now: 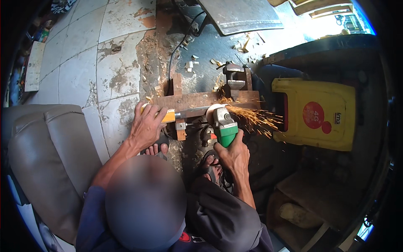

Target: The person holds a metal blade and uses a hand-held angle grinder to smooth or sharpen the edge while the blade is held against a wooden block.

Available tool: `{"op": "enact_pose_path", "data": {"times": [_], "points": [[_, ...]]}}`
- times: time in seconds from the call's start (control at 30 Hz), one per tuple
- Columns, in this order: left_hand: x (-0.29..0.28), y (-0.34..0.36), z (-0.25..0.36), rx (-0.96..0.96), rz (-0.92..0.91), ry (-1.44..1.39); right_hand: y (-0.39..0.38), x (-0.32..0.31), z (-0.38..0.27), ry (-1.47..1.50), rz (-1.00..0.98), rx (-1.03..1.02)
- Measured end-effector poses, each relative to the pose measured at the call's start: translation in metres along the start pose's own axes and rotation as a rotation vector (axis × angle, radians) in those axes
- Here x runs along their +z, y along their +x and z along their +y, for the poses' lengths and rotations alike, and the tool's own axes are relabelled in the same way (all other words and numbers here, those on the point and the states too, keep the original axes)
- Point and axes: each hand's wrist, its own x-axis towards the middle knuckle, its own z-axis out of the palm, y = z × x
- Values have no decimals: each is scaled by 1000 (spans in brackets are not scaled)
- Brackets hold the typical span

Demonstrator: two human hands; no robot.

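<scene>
Grinding steadily looks best with light, even pressure and sparks thrown away from the feet | right hand [235, 153] wrapped around green grinder [224, 126], frame centre | left hand [147, 126] clamped on yellow-handled blade [191, 112] just left of the disc, over wooden block [197, 100]

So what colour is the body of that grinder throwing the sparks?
Green, with a grey metal head; the angle grinder shows best in the head view, gripped by the right hand.
</scene>
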Motion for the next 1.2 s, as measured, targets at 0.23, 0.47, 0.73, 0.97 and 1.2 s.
{"op": "enact_pose_path", "data": {"times": [0.23, 0.47, 0.73, 0.97, 1.2], "points": [[-2, 0, -2, 0, 4, 43, -4, -2, 6, 16, 9, 19], [2, 0, 2, 9, 2, 30, -3, -6, 13, 24, 36, 30], [4, -4, 2, 17, -10, 46, -2, -5, 19, 55, 50, 20], [4, -3, 2, 6, -19, 44, 0, -11, 22, 55, 85, 30], [0, 2, 0, 3, -8, 53, 2, -12, 17, 87, 66, 75]]}}
